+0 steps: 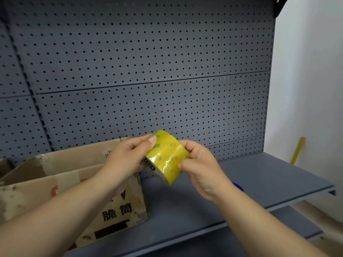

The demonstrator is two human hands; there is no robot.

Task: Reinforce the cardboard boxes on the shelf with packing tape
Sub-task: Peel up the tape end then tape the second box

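**Tape roll gripped in both hands above the shelf**

Packing tape roll [166, 156], yellowish and glossy, held up in mid-air, tilted, with its broad outer band towards the camera and its lower end pointing down at the shelf [259, 182]. Touching neither shelf nor box. Wavy, wrinkled line visible across the tape surface near the middle of the band.

Gripped on the left side by the left hand [128, 156]: thumb laid flat over the upper edge of the roll, remaining fingers curled round behind and below, mostly hidden by the roll. Clamped on the right side by the right hand [200, 167]: fingers bent inward, tips pressed against the right edge of the band, thumb pinching lower down on the same edge.

Just left of and below the roll, a worn cardboard box [55, 182] standing on the shelf, top flaps up, surface scuffed with torn paper patches, black printed characters and a red mark on the front. Crossed in front by the left forearm.

Behind the right wrist, part of a small blue object [238, 187] on the shelf, too hidden to identify. Behind everything, a dark grey pegboard panel [148, 71]. Below the shelf edge, a lower shelf [297, 223]. At far right, a pale wall [306, 71] with a yellow stick [297, 151] leaning upright against it.
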